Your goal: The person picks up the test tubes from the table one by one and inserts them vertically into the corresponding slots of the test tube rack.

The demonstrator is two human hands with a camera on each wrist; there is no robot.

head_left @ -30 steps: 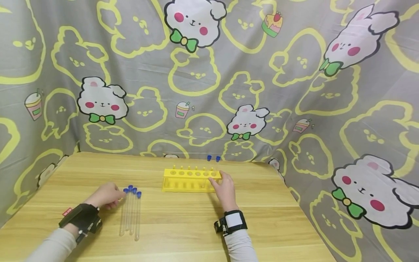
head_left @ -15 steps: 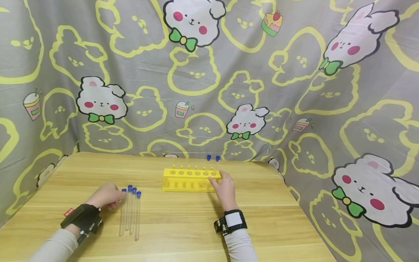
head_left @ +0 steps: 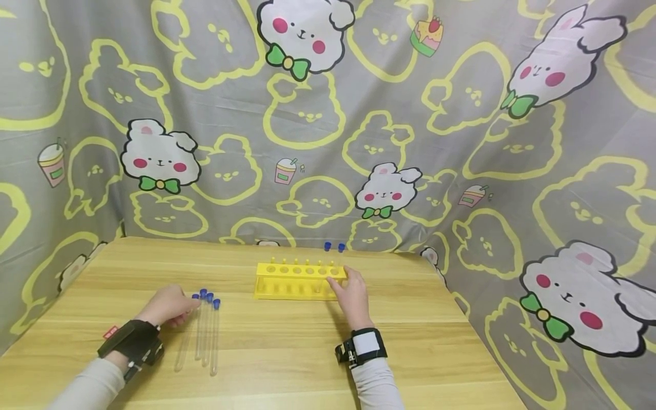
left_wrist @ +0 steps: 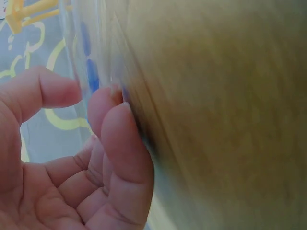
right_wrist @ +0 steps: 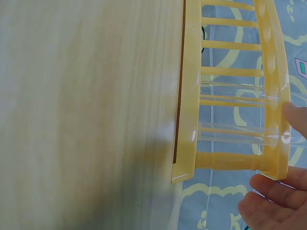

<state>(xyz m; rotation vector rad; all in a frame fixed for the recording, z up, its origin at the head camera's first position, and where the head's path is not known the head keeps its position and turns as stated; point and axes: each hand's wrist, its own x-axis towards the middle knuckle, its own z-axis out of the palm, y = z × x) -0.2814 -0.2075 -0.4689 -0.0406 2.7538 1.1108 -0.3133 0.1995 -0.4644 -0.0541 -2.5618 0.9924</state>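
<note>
On the left of the table, several clear test tubes with blue caps (head_left: pixel 215 336) lie side by side. My left hand (head_left: pixel 169 306) pinches the leftmost test tube (head_left: pixel 183 347) just below its cap; this tube slants away from the others at its round end. In the left wrist view the thumb and fingers (left_wrist: pixel 127 143) close in by blurred tubes and blue caps. A yellow test tube rack (head_left: pixel 287 279) stands upright farther back. Its right end is held by my right hand (head_left: pixel 353 293), thumb on the top bar. Two capped tubes stand in its rightmost holes.
The wooden table (head_left: pixel 277 364) reaches back to a grey patterned curtain (head_left: pixel 230 171) that hangs on the far side and both sides. A small red tag (head_left: pixel 110 332) shows by the left wrist strap.
The leftmost tube's round end has swung left, away from the other tubes. My left hand has shifted slightly to the right. The right hand and the rack have stayed put.
</note>
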